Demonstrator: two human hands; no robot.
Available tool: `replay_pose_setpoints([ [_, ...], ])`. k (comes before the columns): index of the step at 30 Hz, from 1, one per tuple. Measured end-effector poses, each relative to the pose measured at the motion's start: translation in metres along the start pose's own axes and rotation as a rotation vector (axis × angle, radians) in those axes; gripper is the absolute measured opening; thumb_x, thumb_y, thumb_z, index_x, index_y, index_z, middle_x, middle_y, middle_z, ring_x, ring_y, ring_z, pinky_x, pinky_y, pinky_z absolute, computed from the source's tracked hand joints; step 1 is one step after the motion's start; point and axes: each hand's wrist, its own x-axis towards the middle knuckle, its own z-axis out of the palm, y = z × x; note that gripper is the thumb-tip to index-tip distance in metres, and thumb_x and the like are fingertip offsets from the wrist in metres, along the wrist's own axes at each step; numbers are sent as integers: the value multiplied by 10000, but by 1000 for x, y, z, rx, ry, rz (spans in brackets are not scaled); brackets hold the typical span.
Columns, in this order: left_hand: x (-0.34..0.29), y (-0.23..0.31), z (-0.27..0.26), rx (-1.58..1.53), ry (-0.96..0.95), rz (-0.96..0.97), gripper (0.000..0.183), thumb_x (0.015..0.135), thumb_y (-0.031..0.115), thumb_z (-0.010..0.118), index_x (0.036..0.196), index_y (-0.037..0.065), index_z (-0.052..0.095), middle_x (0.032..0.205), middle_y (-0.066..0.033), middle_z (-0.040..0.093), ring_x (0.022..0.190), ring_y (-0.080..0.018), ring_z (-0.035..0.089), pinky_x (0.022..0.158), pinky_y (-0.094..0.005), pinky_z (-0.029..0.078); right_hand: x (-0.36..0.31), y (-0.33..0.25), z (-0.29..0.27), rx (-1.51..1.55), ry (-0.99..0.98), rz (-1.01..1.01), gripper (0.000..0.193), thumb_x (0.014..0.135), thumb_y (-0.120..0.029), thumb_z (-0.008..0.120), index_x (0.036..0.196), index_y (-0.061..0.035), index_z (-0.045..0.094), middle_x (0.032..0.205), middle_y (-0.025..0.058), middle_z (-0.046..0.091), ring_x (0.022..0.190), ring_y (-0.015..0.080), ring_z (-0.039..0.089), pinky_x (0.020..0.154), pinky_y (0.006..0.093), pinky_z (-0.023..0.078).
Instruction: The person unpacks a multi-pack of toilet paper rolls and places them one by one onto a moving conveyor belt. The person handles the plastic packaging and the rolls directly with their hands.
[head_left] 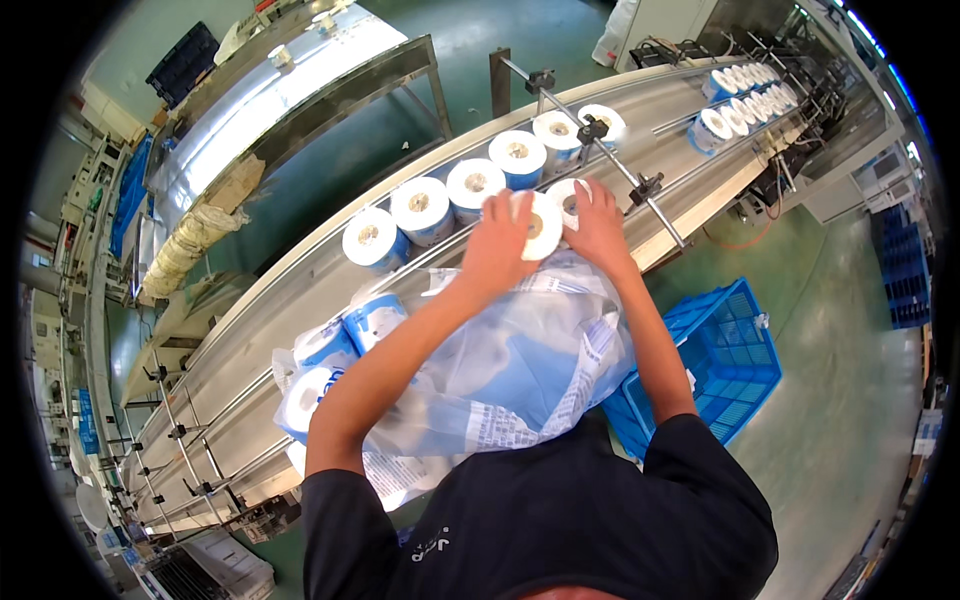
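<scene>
My left hand point(497, 243) is wrapped round a toilet paper roll point(543, 226) in a blue-and-white wrapper, its round end facing up. Just to the right, my right hand point(601, 232) grips another toilet paper roll point(566, 200), partly hidden by the fingers. Under my forearms lies a clear printed plastic bag point(500, 370). At its left end are several rolls, among them a tilted toilet paper roll point(374, 318). Beyond my hands, more upright rolls stand in a row on the conveyor point(290, 290), such as a toilet paper roll point(421, 205).
Metal guide rails run along the conveyor, and a crossbar with black clamps point(648, 188) spans it right of my hands. Two rows of rolls point(740, 112) stand farther up the belt. On the floor at right sits a blue plastic crate point(735, 345). A metal table point(290, 95) stands at far left.
</scene>
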Motion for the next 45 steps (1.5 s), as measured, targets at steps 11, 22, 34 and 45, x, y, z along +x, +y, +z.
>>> replay_pose_setpoints([
  [11,-33,-19,8,-176,-253,-17,912,969,506,751,1641,17,375,1638,-375,371,1496,-527,426,1190,-506,448,-43,-53,-84,397,206,-200,436,970,-123,761,1385,-31,666,1455,172,630,1340,391,586,1089,483,496],
  [22,-233,-144,-211,39,-76,-800,606,1026,478,715,1452,50,655,1483,-215,645,1389,-398,585,1172,-467,463,-55,-150,-66,935,-768,-359,403,1011,-246,753,1338,-16,698,1252,182,755,1158,296,728,990,388,569],
  [34,-264,-116,-218,-315,-253,-748,995,696,323,1009,1557,151,540,1510,-237,481,1435,-445,502,1215,-503,420,-67,-286,91,941,-701,-103,1234,764,-583,928,1624,39,297,1585,337,485,1460,447,529,1201,475,447],
  [45,-210,-27,-213,-275,-90,-634,1073,604,105,994,1561,155,512,1495,-241,466,1358,-495,552,1122,-534,498,-58,-177,-66,1312,-847,-275,884,876,-360,915,1531,-108,379,1418,210,586,1312,304,612,1095,440,510],
])
